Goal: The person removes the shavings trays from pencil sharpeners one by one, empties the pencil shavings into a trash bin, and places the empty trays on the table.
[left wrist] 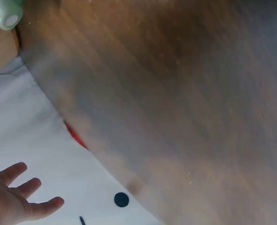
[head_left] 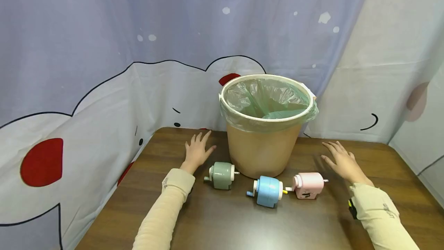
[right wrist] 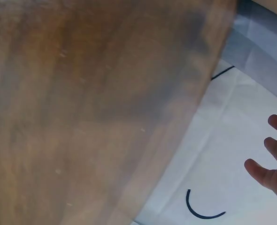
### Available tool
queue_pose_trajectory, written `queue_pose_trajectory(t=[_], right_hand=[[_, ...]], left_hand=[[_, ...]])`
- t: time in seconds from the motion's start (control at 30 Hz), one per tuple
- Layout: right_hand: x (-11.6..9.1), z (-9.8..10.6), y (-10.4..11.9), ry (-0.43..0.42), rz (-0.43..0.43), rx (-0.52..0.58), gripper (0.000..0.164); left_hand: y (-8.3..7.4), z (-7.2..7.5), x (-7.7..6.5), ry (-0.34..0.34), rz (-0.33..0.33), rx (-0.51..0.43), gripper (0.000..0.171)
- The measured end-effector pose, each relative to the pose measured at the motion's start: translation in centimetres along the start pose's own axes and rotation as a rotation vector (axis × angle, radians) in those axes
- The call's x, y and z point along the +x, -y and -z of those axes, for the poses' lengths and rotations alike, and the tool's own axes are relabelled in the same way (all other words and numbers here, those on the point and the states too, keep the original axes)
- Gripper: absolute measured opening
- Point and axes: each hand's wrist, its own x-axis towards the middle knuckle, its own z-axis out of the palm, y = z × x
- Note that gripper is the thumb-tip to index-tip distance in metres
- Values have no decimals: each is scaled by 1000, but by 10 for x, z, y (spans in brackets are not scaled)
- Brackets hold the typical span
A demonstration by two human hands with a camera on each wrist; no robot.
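Note:
My left hand (head_left: 196,152) hovers at the table's left side with fingers spread and holds nothing. Nearest to it is a green hand-crank pencil sharpener (head_left: 222,175); part of something green peeks in at the left wrist view's top corner. My right hand (head_left: 345,164), its fingers stretched out and apart, is at the right, beyond a pink pencil sharpener (head_left: 308,185) with a dark print. Between the two stands a blue pencil sharpener (head_left: 268,191) with a yellow tip on its right side. Both wrist views show bare fingers (left wrist: 47,207) with nothing in them.
Behind the sharpeners stands a tall beige bin (head_left: 263,151), lined with a translucent green plastic bag (head_left: 239,120) folded over its rim. The brown wooden table (head_left: 243,227) ends at a patterned curtain (head_left: 173,22) along the back and left.

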Motion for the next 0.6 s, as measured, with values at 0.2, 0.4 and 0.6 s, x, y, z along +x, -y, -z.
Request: queue_pose_trajectory(t=[0.2,0.4,0.6], right_hand=[[3,10,2,-22,29,-9,51],[-1,15,4,-40,38,-20,49],[-4,20,11,-110,38,-56,40]], left_hand=[[0,8,-1,-79,-54,-14,61],[-6,22,-3,-77,-80,1,61],[-7,30,-7,-86,-112,65,57]])
